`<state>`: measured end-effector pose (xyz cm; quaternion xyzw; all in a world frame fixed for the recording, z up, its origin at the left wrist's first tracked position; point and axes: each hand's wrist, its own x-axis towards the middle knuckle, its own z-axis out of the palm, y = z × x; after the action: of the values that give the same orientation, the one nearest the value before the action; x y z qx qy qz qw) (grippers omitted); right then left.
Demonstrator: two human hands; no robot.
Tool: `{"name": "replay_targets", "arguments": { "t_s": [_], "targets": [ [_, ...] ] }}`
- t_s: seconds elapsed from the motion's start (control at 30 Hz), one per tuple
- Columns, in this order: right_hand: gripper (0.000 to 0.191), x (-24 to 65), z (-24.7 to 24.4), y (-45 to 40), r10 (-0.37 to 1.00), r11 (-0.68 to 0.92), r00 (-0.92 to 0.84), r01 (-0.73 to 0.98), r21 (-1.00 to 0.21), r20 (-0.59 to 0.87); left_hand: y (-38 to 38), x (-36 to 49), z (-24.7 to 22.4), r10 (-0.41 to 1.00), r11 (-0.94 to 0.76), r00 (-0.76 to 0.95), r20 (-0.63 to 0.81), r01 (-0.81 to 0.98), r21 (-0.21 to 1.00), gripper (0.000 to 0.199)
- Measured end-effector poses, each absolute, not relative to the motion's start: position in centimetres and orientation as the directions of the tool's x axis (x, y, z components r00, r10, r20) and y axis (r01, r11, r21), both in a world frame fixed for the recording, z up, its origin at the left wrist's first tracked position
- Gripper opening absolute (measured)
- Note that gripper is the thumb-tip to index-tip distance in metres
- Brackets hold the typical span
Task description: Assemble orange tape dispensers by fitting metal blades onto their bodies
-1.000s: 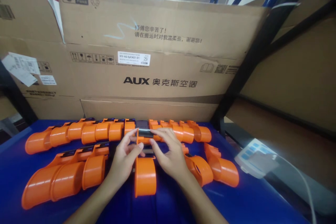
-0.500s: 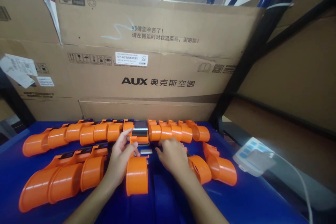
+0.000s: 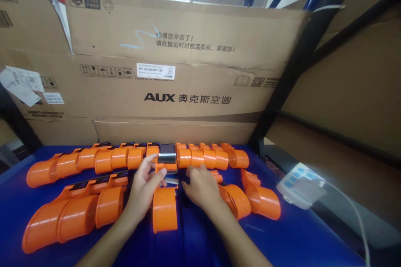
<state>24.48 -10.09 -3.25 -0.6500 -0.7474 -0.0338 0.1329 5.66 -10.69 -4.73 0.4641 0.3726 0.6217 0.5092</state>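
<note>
An orange plastic ring-shaped part [image 3: 165, 209] with a short bracket on top hangs under my left hand [image 3: 146, 181]. Thumb and fingers of that hand close on its bracket from the left. A small silver strip [image 3: 171, 181] lies at the bracket, just right of my left fingertips. Directly behind is a dark device with a screen-like face [image 3: 167, 153]. My right hand [image 3: 202, 185] is curled palm down to the right of the strip, thumb pointing toward it. Its fingertips are mostly hidden, so whether it holds anything cannot be made out.
Rows of similar orange parts [image 3: 108, 160] line the blue surface [image 3: 200, 242], with more at front left and right. An air-conditioner carton [image 3: 188, 127] stands behind. At right are a black rack post [image 3: 275, 91] and a white-and-blue device [image 3: 300, 185] with a cable.
My right hand has shifted slightly left, closer to the silver strip. The strip is a little more tilted, and the ring of the held orange part has swung slightly right.
</note>
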Motion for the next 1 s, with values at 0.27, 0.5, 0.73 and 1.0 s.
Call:
{"name": "replay_targets", "arguments": {
  "t_s": [0.27, 0.5, 0.73, 1.0],
  "targets": [
    [0.005, 24.7, -3.1, -9.9, 0.951, 0.223, -0.153, 0.941, -0.255, 0.268, -10.7, 5.9, -4.4, 0.978, -0.207, -0.048, 0.201, -0.288, 0.935, 0.056],
    [0.025, 24.7, -1.8, -9.9, 0.82, 0.484, -0.114, 0.662, -0.572, 0.561, -10.9, 5.9, -4.5, 0.97, -0.244, -0.063, 0.235, -0.245, 0.939, 0.049],
    [0.029, 24.2, -1.9, -10.5, 0.844, 0.526, -0.162, 0.438, -0.729, 0.512, -11.0, 5.8, -4.8, 0.963, -0.267, -0.062, 0.261, -0.175, 0.947, 0.047],
    [0.054, 24.2, -2.1, -10.8, 0.814, 0.58, -0.333, 0.496, -0.646, 0.476, -10.9, 5.8, -4.8, 0.959, -0.284, -0.046, 0.28, -0.149, 0.947, 0.048]
  ]
}}
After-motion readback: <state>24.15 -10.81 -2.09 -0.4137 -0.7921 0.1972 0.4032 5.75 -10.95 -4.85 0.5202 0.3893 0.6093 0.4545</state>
